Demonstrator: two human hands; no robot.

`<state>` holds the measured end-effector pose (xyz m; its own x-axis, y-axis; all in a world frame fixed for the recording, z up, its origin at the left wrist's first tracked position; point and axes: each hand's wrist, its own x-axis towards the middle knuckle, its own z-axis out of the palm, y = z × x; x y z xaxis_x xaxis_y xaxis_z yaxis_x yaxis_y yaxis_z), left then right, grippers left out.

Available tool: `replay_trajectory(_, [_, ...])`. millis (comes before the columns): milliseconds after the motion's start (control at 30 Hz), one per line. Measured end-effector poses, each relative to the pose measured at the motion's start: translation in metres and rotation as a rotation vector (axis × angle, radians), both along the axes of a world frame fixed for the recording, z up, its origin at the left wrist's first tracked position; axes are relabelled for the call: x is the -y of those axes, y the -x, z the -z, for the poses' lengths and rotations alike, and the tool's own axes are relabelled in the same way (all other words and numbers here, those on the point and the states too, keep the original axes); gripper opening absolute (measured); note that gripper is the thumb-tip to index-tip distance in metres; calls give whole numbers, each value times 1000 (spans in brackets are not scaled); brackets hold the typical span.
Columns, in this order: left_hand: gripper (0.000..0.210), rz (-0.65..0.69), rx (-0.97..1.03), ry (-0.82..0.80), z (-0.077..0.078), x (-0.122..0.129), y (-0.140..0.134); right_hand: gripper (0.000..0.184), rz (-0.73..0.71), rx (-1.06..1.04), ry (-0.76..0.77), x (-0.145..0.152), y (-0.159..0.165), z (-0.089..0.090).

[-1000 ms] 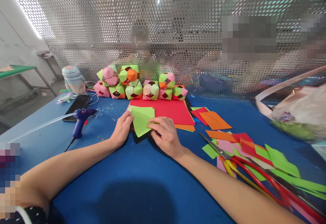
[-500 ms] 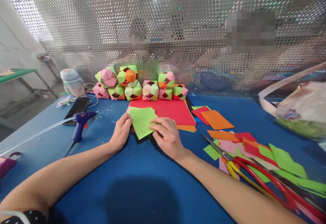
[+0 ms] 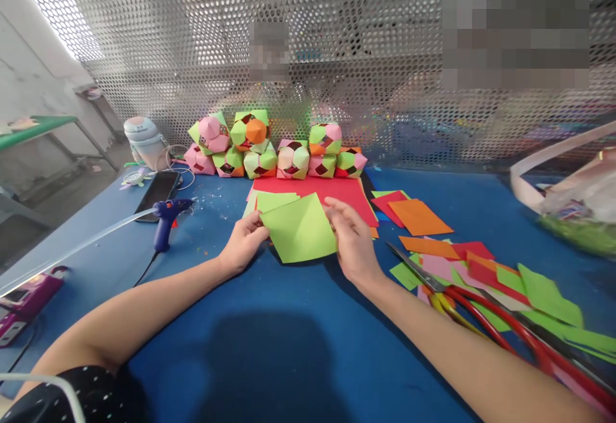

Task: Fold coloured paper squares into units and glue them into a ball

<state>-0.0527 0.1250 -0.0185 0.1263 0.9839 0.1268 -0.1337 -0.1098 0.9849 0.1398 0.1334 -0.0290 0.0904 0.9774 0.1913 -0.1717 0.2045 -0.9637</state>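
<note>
A light green square of paper is stretched between my two hands, slightly bent and raised off the blue table. My left hand pinches its left corner between thumb and fingers. At the right edge, my right hand grips the sheet, thumb in front and fingers behind. Behind it lies another green sheet, on top of red paper. Folded paper balls in pink, green and orange are stacked beyond the red paper.
Left on the blue table are a glue gun, a phone, a cup and a purple power strip. To the right lie orange paper, scraps and scissors. A perforated metal screen stands behind.
The green square is now spread wider between my hands, apart from the other green sheet behind. My right hand has moved right to the sheet's edge. The view has shifted slightly.
</note>
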Motion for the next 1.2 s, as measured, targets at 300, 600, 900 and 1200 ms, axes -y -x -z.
replay_trajectory(300, [4,41,-59,186,0,8,-7,39,-189,163,150,5,-7,-21])
replay_trajectory(600, [26,132,-195,170,-9,20,-15,30,-319,122,324,30,-19,-19])
replay_trajectory(900, [43,193,-229,173,-10,23,-18,26,-78,140,265,36,-32,-1])
replay_trajectory(1200, [14,171,-630,-49,-12,25,-16,28,-202,378,136,38,-33,-5])
